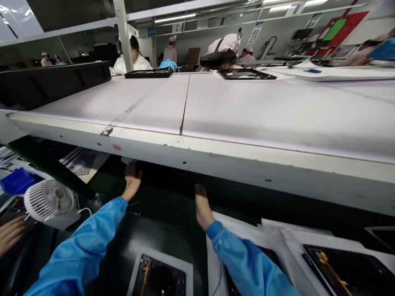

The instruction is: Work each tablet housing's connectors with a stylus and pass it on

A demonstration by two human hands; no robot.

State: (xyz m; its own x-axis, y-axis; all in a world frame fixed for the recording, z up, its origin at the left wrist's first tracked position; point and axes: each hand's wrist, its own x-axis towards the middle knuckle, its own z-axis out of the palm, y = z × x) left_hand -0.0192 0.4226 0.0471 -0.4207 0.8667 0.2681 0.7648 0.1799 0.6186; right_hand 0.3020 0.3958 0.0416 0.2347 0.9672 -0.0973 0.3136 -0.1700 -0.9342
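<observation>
The sleeves (89,238) are blue, the bench (247,102) white — pink-smudged — the panels (168,277) black with gold strips (146,274).

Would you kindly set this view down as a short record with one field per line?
Left hand: below the white shelf; fingers shadowed, grip unclear
Right hand: below the same shelf; fingers shadowed, grip unclear
Between forearms: dark panel with orange strip
Left side: fan, blue tray
Far left: another person's hand
Right side: another dark panel
On shelf: black bin

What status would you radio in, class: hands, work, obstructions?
Left hand, right hand below white shelf, grips unclear. Dark panel on white backing. Possible obstruction: shelf edge overhead.
</observation>
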